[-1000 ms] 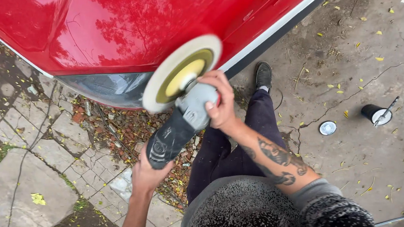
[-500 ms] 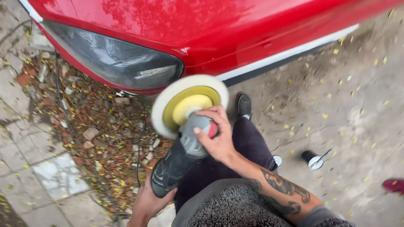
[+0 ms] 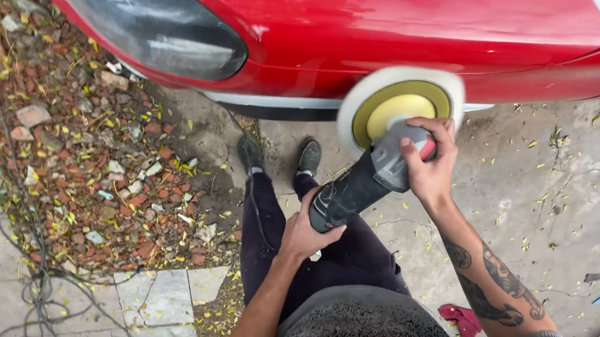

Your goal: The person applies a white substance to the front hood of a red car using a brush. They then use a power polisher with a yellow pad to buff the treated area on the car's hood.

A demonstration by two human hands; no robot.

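Tool: I hold a handheld polishing machine with a black body and grey head (image 3: 361,185), tilted up towards the car, its rear end low by my legs.
Pad: round white foam pad on a yellow backing disc (image 3: 398,105), at the lower edge of the glossy red car body panel (image 3: 402,24); I read it as touching the paint, though the blurred rim leaves the contact uncertain.
Left hand: my left hand (image 3: 305,231) is closed around the black rear grip of the machine, fingers wrapped under it.
Right hand: my right hand (image 3: 429,162) is clamped over the grey head just behind the pad, with a small red part showing under the fingers; the forearm is tattooed.
Car detail: dark smoked light lens (image 3: 146,18) set in the red panel, well left of the pad; a white trim strip (image 3: 270,101) runs beneath it.
Ground, right: cracked grey concrete (image 3: 569,187) strewn with small yellow leaves.
Ground, left: bed of broken brick rubble and leaves (image 3: 82,147), with a thin dark cable (image 3: 22,200) running across it, and pale paving slabs (image 3: 155,297) below.
Loose item: crumpled red cloth (image 3: 465,322) on the concrete near my right elbow.
Stance: dark trousers and two dark shoes (image 3: 308,155), standing just below the car's edge.
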